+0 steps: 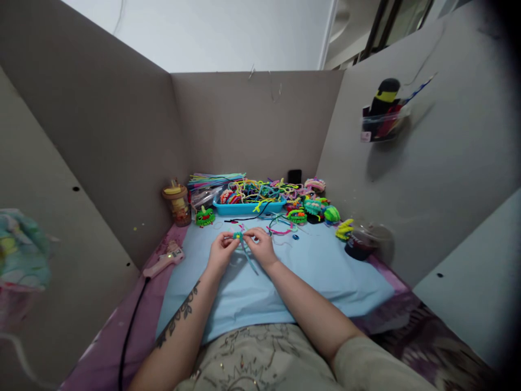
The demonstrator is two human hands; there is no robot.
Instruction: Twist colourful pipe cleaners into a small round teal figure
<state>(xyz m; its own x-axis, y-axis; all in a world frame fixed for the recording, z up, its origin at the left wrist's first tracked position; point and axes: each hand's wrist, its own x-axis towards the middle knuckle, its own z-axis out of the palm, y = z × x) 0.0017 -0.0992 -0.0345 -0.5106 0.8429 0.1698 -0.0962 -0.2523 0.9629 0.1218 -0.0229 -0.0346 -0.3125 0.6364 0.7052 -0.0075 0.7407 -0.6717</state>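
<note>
Apparently unfinished, a small teal piece (237,236) sits pinched in the closed fingers of left hand (222,250) and right hand (261,247), between the tabletop (321,274)'s near and far edges; a loose strand (251,263) trails, while seemingly completed figures (312,206) crowd the far right corner.

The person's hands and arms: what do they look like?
The left hand and right hand are ungloved. A dark leafy vine tattoo runs along the left forearm; the right forearm shows no marking. A loose greyish-beige fabric sleeve covers the right upper arm; no left sleeve shows.
</note>
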